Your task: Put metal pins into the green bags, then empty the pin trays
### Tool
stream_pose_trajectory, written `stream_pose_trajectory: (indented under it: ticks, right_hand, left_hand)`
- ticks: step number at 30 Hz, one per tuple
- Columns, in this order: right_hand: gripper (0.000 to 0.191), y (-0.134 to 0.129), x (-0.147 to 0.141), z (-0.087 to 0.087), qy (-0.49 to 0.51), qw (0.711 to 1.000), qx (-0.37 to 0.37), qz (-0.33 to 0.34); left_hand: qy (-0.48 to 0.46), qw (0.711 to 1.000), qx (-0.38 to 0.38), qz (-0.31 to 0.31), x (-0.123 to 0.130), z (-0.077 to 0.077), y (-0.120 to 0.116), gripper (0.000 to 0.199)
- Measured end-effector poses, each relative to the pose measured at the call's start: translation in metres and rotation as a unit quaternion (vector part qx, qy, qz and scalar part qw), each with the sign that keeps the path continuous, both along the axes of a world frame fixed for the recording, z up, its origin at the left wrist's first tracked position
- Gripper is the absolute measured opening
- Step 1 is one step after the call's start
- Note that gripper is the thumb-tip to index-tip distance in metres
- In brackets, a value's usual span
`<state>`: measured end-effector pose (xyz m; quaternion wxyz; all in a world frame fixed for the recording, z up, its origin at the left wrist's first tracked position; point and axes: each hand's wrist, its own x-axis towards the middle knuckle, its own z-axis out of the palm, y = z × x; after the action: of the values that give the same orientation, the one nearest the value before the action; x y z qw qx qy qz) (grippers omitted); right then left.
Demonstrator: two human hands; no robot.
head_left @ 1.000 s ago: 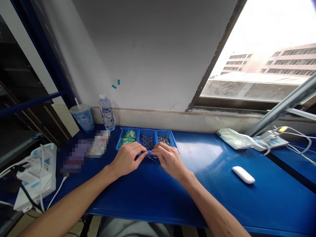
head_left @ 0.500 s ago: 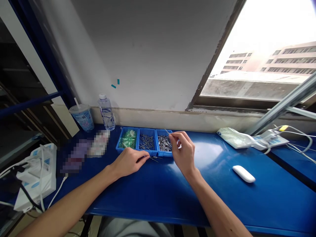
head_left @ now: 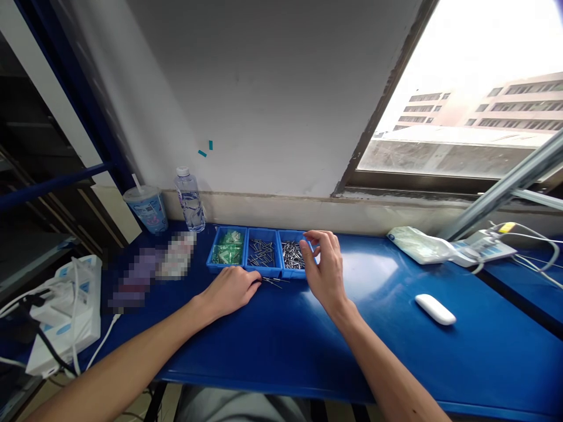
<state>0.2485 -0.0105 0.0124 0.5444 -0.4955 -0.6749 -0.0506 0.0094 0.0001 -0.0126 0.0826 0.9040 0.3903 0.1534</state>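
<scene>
Through the head camera I view a glossy blue desk [head_left: 281, 346] against a grey wall [head_left: 272, 105], window [head_left: 461, 117] at right. Counted: three blue trays [head_left: 263, 272] in a row, one bottle [head_left: 190, 202], one cup [head_left: 148, 211], one white case [head_left: 435, 309], two power strips [head_left: 73, 319]. Green packets [head_left: 229, 249] lie in the left tray; small metal pieces [head_left: 261, 254], too many to count, in the other two. At least two thin metal rods [head_left: 273, 282] lie before the trays by the left hand [head_left: 232, 290]; whether it pinches them I cannot tell. The right hand [head_left: 326, 264] hovers at the right tray's edge, thumb and fingers spread.
</scene>
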Motion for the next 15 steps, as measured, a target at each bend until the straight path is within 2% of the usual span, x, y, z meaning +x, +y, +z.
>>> stream_pose_trajectory:
  ticks: [8,15]
  right_hand:
    - [0.013,-0.0008,-0.0012,-0.0022,-0.022,1.0,-0.016,0.011]
    - [0.011,-0.0012,-0.0032,-0.0018,-0.024,0.999,-0.014,0.025]
  left_hand:
    - [0.024,1.0,0.014,0.012,0.0014,-0.0016,-0.0016,0.024]
    - [0.04,0.999,-0.002,0.009,0.0033,0.0001,-0.0026,0.019]
